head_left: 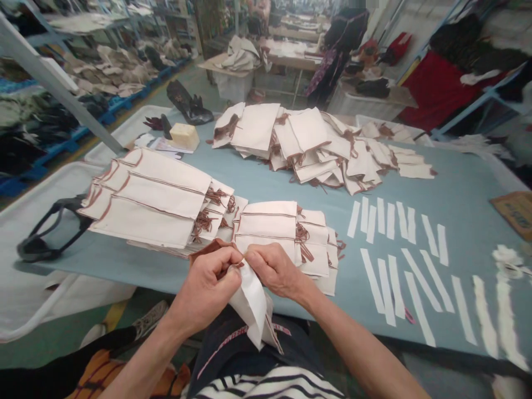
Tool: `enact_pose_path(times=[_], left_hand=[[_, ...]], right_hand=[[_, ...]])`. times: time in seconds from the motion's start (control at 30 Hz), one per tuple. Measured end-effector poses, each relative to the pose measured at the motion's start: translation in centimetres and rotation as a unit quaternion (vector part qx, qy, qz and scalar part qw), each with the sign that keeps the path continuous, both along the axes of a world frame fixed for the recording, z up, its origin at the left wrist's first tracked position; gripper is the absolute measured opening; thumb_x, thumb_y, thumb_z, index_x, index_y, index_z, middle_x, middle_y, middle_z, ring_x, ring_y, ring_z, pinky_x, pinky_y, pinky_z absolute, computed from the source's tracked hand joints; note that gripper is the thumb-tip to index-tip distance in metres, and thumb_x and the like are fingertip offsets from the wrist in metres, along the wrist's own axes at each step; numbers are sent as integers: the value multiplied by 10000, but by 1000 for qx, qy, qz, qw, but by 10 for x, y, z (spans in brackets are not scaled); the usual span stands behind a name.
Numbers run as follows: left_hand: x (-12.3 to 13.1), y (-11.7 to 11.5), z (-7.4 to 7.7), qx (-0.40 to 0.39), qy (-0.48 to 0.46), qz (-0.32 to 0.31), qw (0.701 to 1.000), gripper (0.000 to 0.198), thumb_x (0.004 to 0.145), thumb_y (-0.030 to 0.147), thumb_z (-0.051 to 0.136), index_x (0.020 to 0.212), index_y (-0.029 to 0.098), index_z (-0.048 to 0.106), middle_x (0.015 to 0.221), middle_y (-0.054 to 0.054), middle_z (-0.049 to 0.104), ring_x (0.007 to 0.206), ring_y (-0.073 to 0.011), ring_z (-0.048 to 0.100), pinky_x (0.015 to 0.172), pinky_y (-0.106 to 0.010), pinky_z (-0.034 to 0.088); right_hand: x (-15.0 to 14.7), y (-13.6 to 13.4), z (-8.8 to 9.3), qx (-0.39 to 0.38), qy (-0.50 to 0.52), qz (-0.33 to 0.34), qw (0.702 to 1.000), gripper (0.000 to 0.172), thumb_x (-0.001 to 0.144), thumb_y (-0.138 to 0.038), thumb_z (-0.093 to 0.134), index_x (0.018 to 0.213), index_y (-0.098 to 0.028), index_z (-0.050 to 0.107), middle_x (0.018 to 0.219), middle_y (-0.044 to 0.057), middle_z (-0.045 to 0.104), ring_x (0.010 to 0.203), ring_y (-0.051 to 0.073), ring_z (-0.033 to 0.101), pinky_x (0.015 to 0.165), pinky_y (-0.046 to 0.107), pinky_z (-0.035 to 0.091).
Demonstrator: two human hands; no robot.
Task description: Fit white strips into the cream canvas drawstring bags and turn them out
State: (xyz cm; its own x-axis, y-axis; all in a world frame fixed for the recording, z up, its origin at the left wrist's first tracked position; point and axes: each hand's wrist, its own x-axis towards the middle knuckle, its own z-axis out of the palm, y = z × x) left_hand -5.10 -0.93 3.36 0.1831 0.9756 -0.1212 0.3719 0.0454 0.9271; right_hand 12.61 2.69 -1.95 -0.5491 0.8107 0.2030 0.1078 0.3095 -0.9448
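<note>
My left hand is closed, thumb and fingers pinching a cream fabric piece with brown edging at its top edge. Right beside it, my right hand is closed in a pinch on the same edge. A white strip hangs down from between the two hands, over the cream piece. Brown material shows above my left fingers. The fingertips of both hands nearly meet, and what lies under them is hidden. Just beyond the hands lie neat stacks of cream pieces with brown cords.
A larger stack lies left, a loose heap of cream pieces at the back. White strips lie in rows on the blue-green table. A yellow block, a black tape-dispenser-like object and a dark strap are around. Another person stands behind.
</note>
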Motion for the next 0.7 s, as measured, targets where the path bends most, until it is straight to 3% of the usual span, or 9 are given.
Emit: enact_pose_path(times=[0.07,0.13,0.2,0.23,0.33,0.43,0.57,0.7], left_hand=[[-5,2,8,-12,-4,-26,1000,210,820,300,530,708,167,647,626,27,566,561,-120,473,517,-217,364],[-9,4,18,-13,-5,-61,998,248,870,313,535,774,157,702,687,7,638,611,-133,527,551,-221,399],[-12,5,27,6,1,-93,996,253,902,304,540,803,160,722,699,11,657,619,-129,531,554,-216,392],[-14,5,31,20,9,-103,994,245,907,290,540,805,165,723,689,19,651,610,-123,522,547,-214,380],[-16,5,39,51,48,-111,991,187,907,221,543,827,185,708,668,51,626,583,-106,503,527,-206,352],[-15,3,41,57,65,-107,991,136,910,165,545,851,208,659,662,82,611,562,-91,504,510,-192,354],[-14,1,39,99,61,-104,988,147,927,141,524,864,221,631,679,88,616,566,-89,541,510,-179,396],[-12,0,30,204,95,-102,969,168,932,92,526,917,223,631,741,72,649,613,-92,603,563,-180,444]], right_hand=[[6,3,13,84,2,-57,995,438,1100,-456,441,746,-209,518,673,-25,532,627,137,507,631,271,388],[11,7,29,127,31,-78,988,335,1072,-504,537,1011,-192,639,943,55,715,870,190,667,798,304,501],[13,12,43,156,37,-31,987,419,1032,-550,618,1236,-185,621,1188,118,734,1081,225,685,937,349,523],[13,15,48,176,27,2,984,441,1019,-556,639,1250,-181,620,1185,120,734,1077,225,681,940,354,521],[13,22,57,246,-32,62,967,317,1000,-495,670,976,-179,663,827,25,671,786,177,603,801,324,464],[15,24,61,265,-102,77,956,323,941,-365,686,708,-195,540,645,-43,492,642,134,461,698,301,353],[17,20,64,197,-122,75,970,278,855,-254,615,662,-207,419,623,-58,438,601,112,367,620,286,261],[15,15,63,95,-103,58,988,207,814,-250,579,651,-201,462,600,-62,415,586,106,368,592,271,246]])
